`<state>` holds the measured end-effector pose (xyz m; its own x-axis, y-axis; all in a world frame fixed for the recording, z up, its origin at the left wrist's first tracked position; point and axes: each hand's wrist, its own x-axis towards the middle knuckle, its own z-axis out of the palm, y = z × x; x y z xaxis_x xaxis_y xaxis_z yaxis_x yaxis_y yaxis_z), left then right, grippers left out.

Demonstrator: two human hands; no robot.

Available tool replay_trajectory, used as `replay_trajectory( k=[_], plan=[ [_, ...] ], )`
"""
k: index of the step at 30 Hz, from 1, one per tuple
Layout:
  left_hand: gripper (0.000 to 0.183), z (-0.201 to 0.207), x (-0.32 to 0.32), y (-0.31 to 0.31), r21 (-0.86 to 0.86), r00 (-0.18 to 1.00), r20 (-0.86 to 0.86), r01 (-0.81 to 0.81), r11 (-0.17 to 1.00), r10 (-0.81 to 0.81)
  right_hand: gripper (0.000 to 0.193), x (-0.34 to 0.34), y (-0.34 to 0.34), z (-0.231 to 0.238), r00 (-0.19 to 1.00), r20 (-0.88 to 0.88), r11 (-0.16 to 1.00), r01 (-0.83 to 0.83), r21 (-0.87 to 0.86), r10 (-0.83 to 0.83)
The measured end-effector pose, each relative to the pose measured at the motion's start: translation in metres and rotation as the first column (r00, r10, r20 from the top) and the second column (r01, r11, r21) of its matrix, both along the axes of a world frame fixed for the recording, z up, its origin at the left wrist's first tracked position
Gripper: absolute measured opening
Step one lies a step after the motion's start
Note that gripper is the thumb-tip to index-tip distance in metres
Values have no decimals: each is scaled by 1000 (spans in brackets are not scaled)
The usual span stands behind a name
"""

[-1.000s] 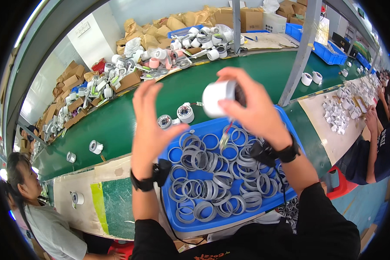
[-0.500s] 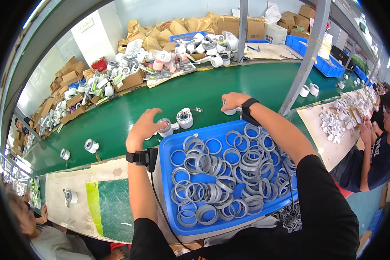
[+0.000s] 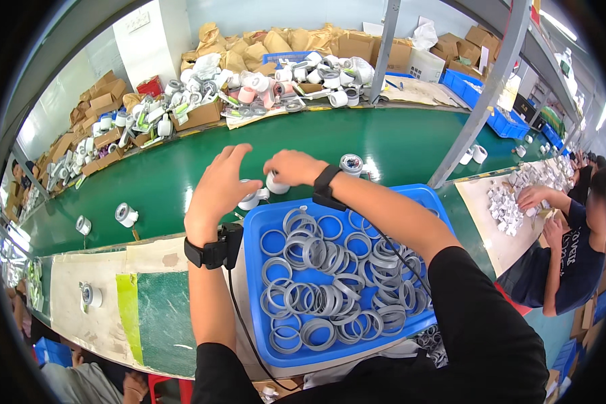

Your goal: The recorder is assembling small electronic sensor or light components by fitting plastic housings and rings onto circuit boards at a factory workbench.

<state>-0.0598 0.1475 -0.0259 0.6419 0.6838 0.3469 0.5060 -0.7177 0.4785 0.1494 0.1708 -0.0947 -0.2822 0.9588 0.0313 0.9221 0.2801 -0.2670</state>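
On the glossy green worktop (image 3: pixel 182 175), the left hand (image 3: pixel 219 192) spreads its fingers over a white tape roll (image 3: pixel 250 199); the right hand (image 3: pixel 295 167) pinches another small white roll (image 3: pixel 276 184), just beyond a blue plastic tray (image 3: pixel 262 222) of grey rings (image 3: pixel 323 289).

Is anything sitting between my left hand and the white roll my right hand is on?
Nothing visible does. The left hand hangs open just left of the small white tape roll under the right hand; another white roll lies below the left fingers, not between.
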Motion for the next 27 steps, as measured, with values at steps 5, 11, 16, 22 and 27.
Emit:
replay_trajectory(
  k=[5, 11, 16, 22, 27],
  plan=[
    [70, -1, 22, -16, 170, 998, 33, -65, 983, 60, 30, 5, -20, 48, 922, -374, 978, -19, 210, 98],
    [64, 17, 37, -35, 242, 935, 341, -188, 952, 98, 28, 7, -89, 97, 439, -892, 989, 45, 140, 107],
    [62, 32, 23, -43, 292, 846, 532, -137, 947, -42, 18, 60, -141, 55, 986, 122, 991, 121, -64, -113],
    [61, 33, 28, -57, 243, 818, 556, 11, 970, -149, 16, 92, -176, -11, 968, 213, 991, 126, 39, -132],
    [61, 36, 29, -69, 266, 860, 475, 61, 962, -186, 16, 93, -178, 9, 967, 249, 984, 93, -151, -53]
  ],
)
